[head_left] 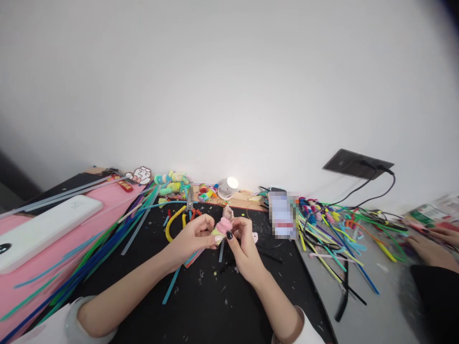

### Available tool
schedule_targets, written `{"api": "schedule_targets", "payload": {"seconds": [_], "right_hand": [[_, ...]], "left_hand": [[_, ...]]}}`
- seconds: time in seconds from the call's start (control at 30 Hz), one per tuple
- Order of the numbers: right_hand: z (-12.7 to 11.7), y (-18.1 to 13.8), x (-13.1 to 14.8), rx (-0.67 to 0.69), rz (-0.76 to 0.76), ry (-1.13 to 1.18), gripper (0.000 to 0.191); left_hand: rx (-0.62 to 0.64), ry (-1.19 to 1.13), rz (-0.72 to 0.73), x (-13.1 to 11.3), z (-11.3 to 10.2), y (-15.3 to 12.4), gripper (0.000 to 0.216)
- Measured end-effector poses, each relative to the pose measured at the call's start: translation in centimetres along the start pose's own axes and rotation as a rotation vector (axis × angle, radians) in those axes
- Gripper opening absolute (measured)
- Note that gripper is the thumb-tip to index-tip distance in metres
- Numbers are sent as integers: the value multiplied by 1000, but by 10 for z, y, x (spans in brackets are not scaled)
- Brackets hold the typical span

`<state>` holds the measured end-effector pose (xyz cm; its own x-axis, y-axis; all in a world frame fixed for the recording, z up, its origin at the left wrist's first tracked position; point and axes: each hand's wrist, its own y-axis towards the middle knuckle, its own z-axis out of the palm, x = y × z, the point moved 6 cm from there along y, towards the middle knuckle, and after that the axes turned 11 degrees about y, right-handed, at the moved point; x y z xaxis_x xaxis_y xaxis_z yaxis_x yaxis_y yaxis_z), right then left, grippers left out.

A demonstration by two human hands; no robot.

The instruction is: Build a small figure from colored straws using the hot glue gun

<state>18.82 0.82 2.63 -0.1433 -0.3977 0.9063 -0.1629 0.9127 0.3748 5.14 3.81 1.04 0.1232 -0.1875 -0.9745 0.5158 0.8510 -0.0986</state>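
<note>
Over the black mat point(201, 306), both hands meet around a small pipe-cleaner figure point(225, 225), pink in the middle, yellow-green below and brownish at the top. My left hand point(197, 236) pinches its lower yellow-green part between thumb and fingers. From the other side, the thumb of my right hand point(245, 248) presses on the pink part, with the fingers curled behind it. Fingertips cover some of the figure. Just left of it lie pliers or scissors point(190, 199) with yellow curved handles and a yellow pipe cleaner point(174, 224). A blue strip point(171, 285) is on the mat.
A phone point(283, 215) with a blurred screen stands at the right, beside piled pipe cleaners point(333, 239). A small lamp point(227, 188) glows by the wall. At left are a white device point(50, 231) and bundled stems point(96, 248). Another person's hands point(433, 248) work at far right.
</note>
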Motion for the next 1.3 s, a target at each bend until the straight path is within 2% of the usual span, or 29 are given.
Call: {"api": "schedule_targets", "payload": {"seconds": [0.57, 0.9, 1.2, 1.3], "right_hand": [[1, 1, -3, 9, 6, 24, 17], [0, 0, -2, -43, 0, 68, 17], [-1, 1, -1, -39, 24, 30, 4], [1, 0, -3, -10, 61, 21, 7]], "left_hand": [[-20, 36, 11, -3, 0, 2, 38], [-36, 70, 43, -6, -1, 2, 38], [-119, 144, 123, -7, -8, 3, 32], [-138, 186, 142, -7, -9, 3, 30]]}}
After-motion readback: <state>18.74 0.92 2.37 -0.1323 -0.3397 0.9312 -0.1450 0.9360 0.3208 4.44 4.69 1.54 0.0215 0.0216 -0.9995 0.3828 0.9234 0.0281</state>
